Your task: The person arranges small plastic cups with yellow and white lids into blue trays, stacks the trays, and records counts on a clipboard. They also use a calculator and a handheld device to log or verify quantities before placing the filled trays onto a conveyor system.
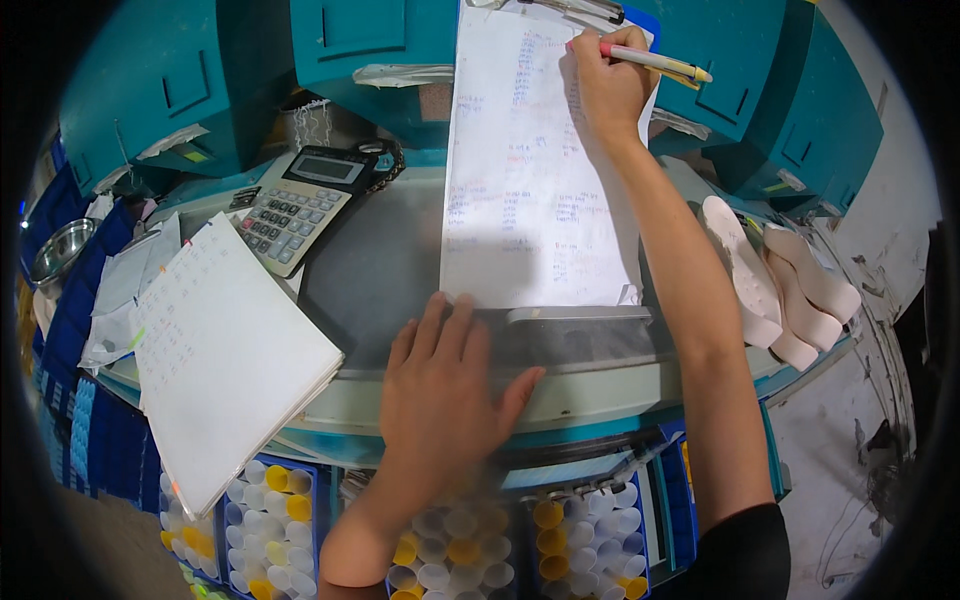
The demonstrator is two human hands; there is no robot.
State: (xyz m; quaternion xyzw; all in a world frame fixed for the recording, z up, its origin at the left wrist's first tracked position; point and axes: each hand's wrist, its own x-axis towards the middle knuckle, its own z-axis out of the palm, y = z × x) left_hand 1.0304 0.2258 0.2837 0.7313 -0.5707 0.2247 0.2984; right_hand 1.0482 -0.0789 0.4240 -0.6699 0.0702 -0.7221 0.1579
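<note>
My right hand (615, 90) grips a multicolour pen (660, 61) with a pink front and a yellow end. It rests near the top right of a sheet of paper (487, 165) that carries columns of handwriting in blue and red. Behind the sheet is a blue clipboard (643, 22), its metal clip (581, 11) at the top edge. My left hand (442, 382) lies palm down, fingers apart, with its fingertips at the sheet's lower left corner. Beside it, below the sheet's bottom edge, lies a flat grey bar-shaped object (581, 315).
To the left are a desk calculator (304, 210) and a thick stack of written pages (232, 360). Pale foam-like pieces (780, 292) lie at right. Teal cabinets (360, 37) stand behind the desk. Below the desk edge, blue trays (319, 517) hold white and yellow tubes (277, 525).
</note>
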